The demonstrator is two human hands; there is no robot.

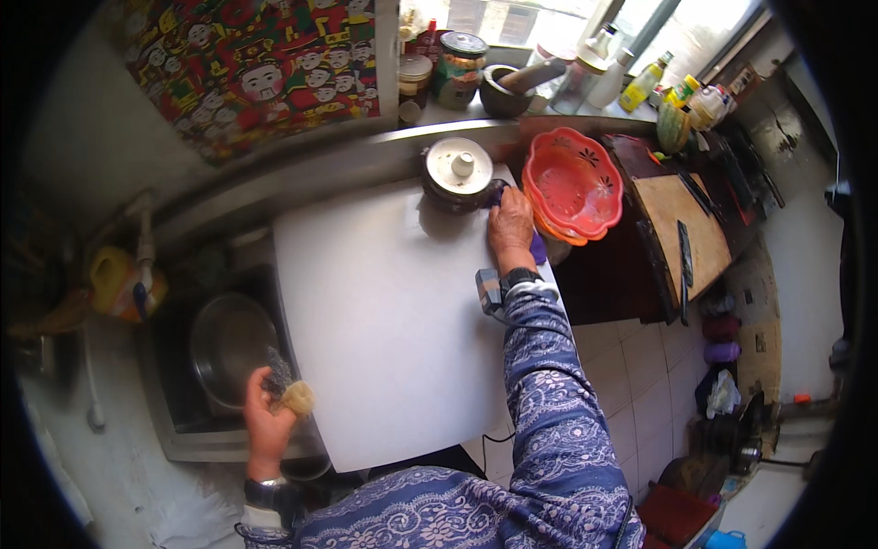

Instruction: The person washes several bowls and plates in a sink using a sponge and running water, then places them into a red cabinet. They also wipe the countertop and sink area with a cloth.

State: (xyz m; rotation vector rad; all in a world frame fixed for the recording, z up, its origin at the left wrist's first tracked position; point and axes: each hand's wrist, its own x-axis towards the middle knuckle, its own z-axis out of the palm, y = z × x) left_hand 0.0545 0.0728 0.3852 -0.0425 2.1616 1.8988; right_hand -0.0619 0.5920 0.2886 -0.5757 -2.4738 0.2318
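Observation:
My left hand point(269, 418) grips a tan sponge-like pad point(299, 398) and a grey metal-looking scouring mesh point(278, 371), held beside the metal basin point(230, 350) in the sink. Far off to the right, my right hand point(512, 226) presses on a purple cloth point(538, 248) at the right edge of the white countertop point(384, 309). Just left of its fingers stands a dark pot with a white lid point(459, 167). To its right are stacked red and orange plastic baskets point(573, 182) with scalloped rims.
Jars point(461, 68), a mortar with a pestle point(507, 89) and bottles point(645, 82) line the windowsill. At right, a wooden cutting board point(686, 230) holds dark knives. A yellow jug point(113, 281) stands left of the sink, near a white pipe.

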